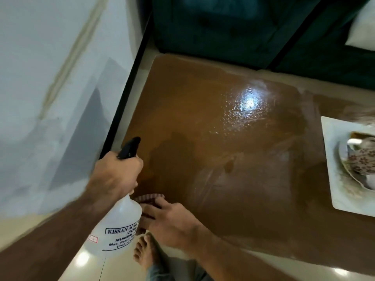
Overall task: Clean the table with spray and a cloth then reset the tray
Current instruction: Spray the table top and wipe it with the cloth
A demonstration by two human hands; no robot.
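Table [203, 138]: brown, glossy, seen from above. Wet sheen and lamp glare noted toward far centre; streaky film visible across mid section.

L hand [115, 175]: wrapped tight round neck of bottle [115, 226], fingers curled at the trigger. Bottle is held tilted above the near-left table edge, not touching the top. Black nozzle [129, 148] is pointed up and away, over the table. Bottle body is clear, w/ a white printed label, text partly readable, partly hidden by the R hand.

R hand [168, 222]: laid flat, palm down, fingers straight and spread. Pressed on the cloth [151, 198] at near-left corner of table, just beside the bottle. Cloth is mostly covered by the fingers; only a striped reddish edge is seen past the fingertips. Nothing is gripped by this hand.

Tray [332, 159]: white, rectangular, set on table at right edge of view, well apart from both hands, partly cut off by frame. Stains visible on its surface. Cup [363, 161], patterned, is seen lying tilted on a saucer [345, 165] in the tray; handle side can't be told.

Other: bare foot [144, 252] on pale floor below near table edge. Dark green sofa [223, 27] beyond far edge. Pale wall [50, 78] at left.
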